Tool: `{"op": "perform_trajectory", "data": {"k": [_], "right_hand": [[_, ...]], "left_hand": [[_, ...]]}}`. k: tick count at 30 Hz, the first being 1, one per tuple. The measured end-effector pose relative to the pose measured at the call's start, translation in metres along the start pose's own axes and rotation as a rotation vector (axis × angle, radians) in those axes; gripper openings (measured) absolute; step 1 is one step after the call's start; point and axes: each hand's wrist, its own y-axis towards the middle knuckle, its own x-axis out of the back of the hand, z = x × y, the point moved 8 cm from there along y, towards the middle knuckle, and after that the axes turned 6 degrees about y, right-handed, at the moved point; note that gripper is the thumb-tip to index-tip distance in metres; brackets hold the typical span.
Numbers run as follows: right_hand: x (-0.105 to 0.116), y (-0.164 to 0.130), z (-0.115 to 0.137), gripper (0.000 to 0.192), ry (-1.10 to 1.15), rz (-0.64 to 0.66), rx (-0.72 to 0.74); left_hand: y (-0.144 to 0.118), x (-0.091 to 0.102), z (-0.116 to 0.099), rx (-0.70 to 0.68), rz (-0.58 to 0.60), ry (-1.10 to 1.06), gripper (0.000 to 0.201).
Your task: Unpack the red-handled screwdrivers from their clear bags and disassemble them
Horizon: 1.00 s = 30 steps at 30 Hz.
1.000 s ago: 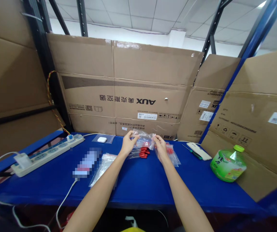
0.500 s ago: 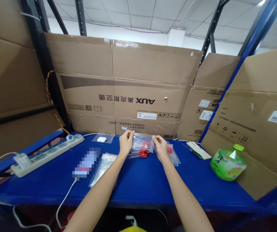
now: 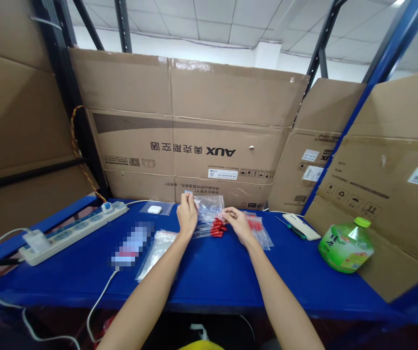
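A clear plastic zip bag is held up between my hands above the blue tabletop. My left hand is closed on its left edge. The fingers of my right hand pinch at its lower right edge; a bit of red shows at those fingertips. Directly beneath lies a bunch of slim items with red ends, their pale shafts pointing left; their exact kind is unclear. Beside my right wrist are filled clear bags with red pieces inside. Left of my left forearm lies a stack of flat clear bags.
A power strip and a blurred-out phone-like object on a cable lie left. A white case rests on a bag behind. Right are a screwdriver, a white flat object and a green bottle. Cardboard walls enclose the table.
The held bag has shifted slightly left. My right hand has moved left and down from its upper right corner to its lower right edge.
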Motion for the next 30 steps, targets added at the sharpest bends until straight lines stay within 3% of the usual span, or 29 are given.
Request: {"op": "perform_trajectory", "data": {"k": [10,15,18,21,24,27,30], "right_hand": [[0.014,0.003,0.014,0.037,0.021,-0.143,0.161],[0.004,0.003,0.002,0.041,0.137,-0.079,0.042],[0.002,0.003,-0.003,0.035,0.124,-0.066,-0.011],[0.01,0.003,0.001,0.033,0.082,-0.137,0.044],[0.016,0.003,0.007,0.034,0.037,-0.163,0.08],[0.012,0.001,0.011,0.034,-0.02,-0.122,0.074],[0.003,-0.002,0.016,0.035,-0.083,-0.062,0.069]], "left_hand": [[0.004,0.0,-0.001,-0.061,0.012,-0.044,0.025],[0.002,0.0,-0.004,-0.047,0.003,-0.041,0.026],[0.003,-0.003,-0.004,-0.043,0.063,-0.021,0.029],[0.004,-0.009,0.001,-0.017,0.156,0.091,0.032],[0.006,-0.003,0.003,0.0,0.117,0.283,0.026],[0.008,0.004,-0.016,-0.16,0.063,0.3,0.025],[0.006,-0.001,-0.038,-0.326,0.173,0.176,0.028]]}}
